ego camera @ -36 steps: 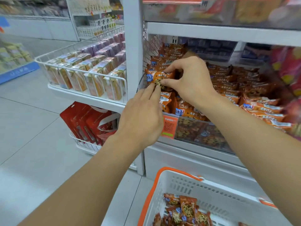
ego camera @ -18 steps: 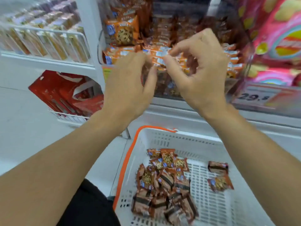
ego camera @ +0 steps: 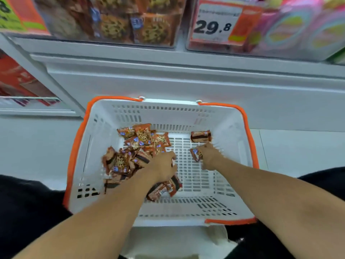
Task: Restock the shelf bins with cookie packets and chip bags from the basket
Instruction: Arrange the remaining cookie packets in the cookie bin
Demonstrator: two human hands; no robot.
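My left hand (ego camera: 164, 165) dug into the cookie packets (ego camera: 134, 152) heaped in the basket (ego camera: 231, 128); my right hand (ego camera: 209, 156) pinched a stray packet (ego camera: 195, 154). Light, crinkly, probably slippery wrappers; gather several by their middles.

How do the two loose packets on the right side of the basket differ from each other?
The far packet lies flat and untouched near the back wall of the basket, showing a dark brown band. The near packet is tilted, showing a blue mark, with the right hand on it. Both are small, orange-brown and apart from the packet pile under the left hand.
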